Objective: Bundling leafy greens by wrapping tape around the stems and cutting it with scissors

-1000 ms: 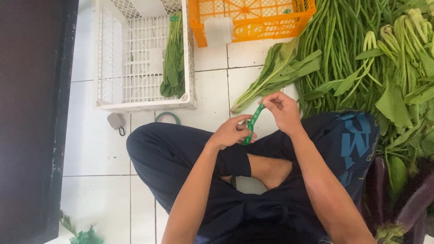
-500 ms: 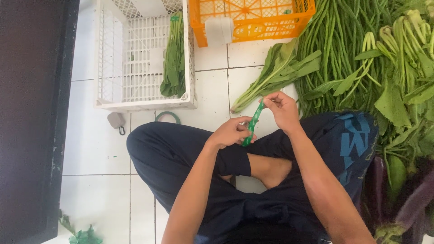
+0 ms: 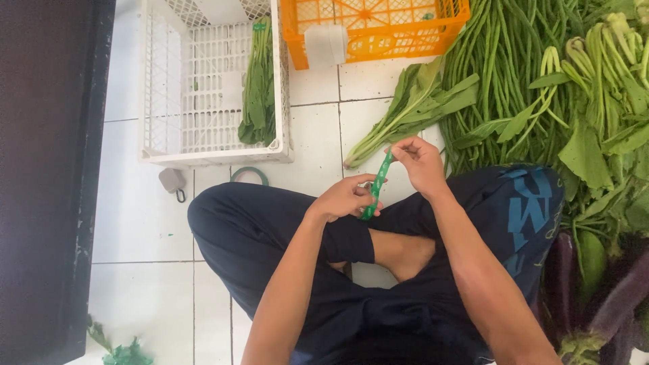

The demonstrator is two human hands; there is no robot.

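A short strip of green tape [image 3: 377, 184] is stretched between my two hands above my crossed legs. My left hand [image 3: 346, 198] pinches its lower end. Its upper end is pinched by the fingers of my right hand [image 3: 418, 162]. Just beyond my hands a bunch of leafy greens [image 3: 412, 108] lies on the white tiled floor. A green tape roll [image 3: 249, 174] lies on the floor by my left knee.
A white plastic crate [image 3: 162, 88] holds one bundle of greens [image 3: 258, 84]. An orange crate [image 3: 378, 27] stands behind. Long beans [image 3: 514, 61], leafy vegetables [image 3: 608, 101] and purple eggplants [image 3: 608, 297] are heaped on the right. A small grey object [image 3: 172, 181] lies near the white crate.
My hands have kept the tape strip stretched between them in nearly the same place; the right hand's fingers have shifted slightly on the upper end.
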